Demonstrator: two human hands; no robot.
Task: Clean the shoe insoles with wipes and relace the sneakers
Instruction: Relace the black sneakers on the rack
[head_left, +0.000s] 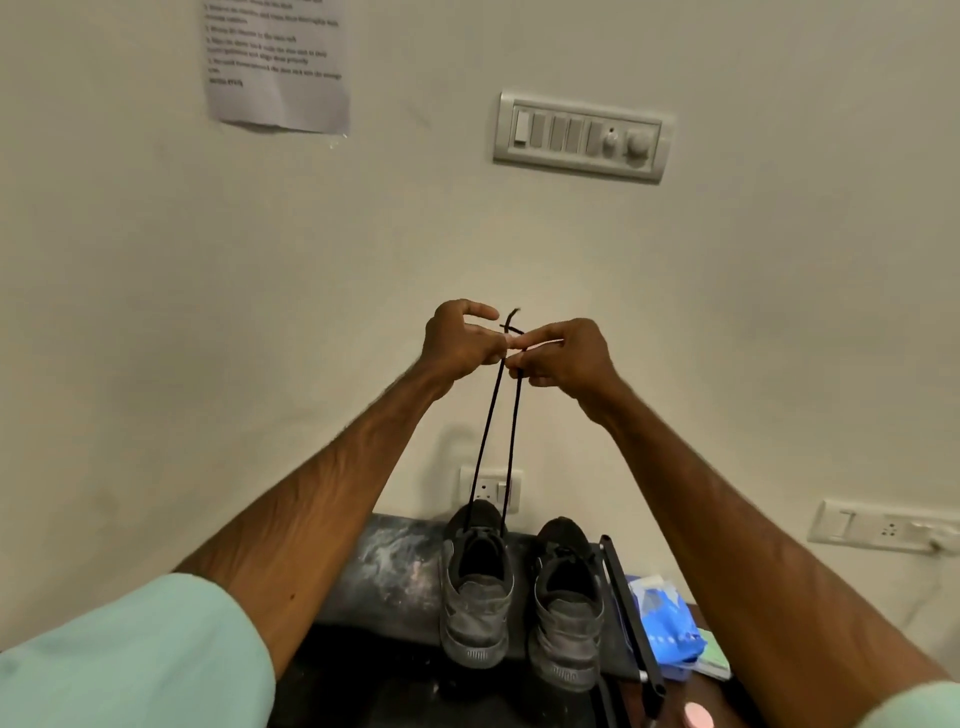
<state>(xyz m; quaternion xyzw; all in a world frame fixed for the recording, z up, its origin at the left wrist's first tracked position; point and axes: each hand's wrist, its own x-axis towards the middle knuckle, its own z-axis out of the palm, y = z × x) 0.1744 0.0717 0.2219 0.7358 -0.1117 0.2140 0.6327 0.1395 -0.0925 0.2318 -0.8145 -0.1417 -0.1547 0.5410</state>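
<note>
**Both hands raised on the lace of the left sneaker**

We find both arms stretched forward and up in front of a pale wall. The left hand (460, 335) and the right hand (563, 358) meet fingertip to fingertip. Each pinches the black lace (488, 431) between thumb and fingers. The left index finger is lifted clear above the pinch. One short lace end stands up just above the fingers, and the strands cross there.

From the hands, two strands of the lace run down, close together and taut. They end at the top eyelets of the left sneaker (475, 597). That sneaker stands upright on the dark desk (384, 571), heel toward the camera and toe toward the wall. The right sneaker (566, 613) stands just beside it, facing the same way. We cannot tell how its lacing lies.

To the right of the pair a black bar (626, 608) lies lengthwise along the desk. Beyond the bar is a blue wipes pack (662, 623), near the desk's right edge. A small pink round object (696, 716) shows at the bottom of the view; we cannot tell what it is.

On the wall we note a switch panel (579, 136) high up and a printed paper sheet (275, 62) to its left. A socket (488, 488) sits behind the lace strands. Pale green sleeves (130, 660) cover both upper arms.
</note>
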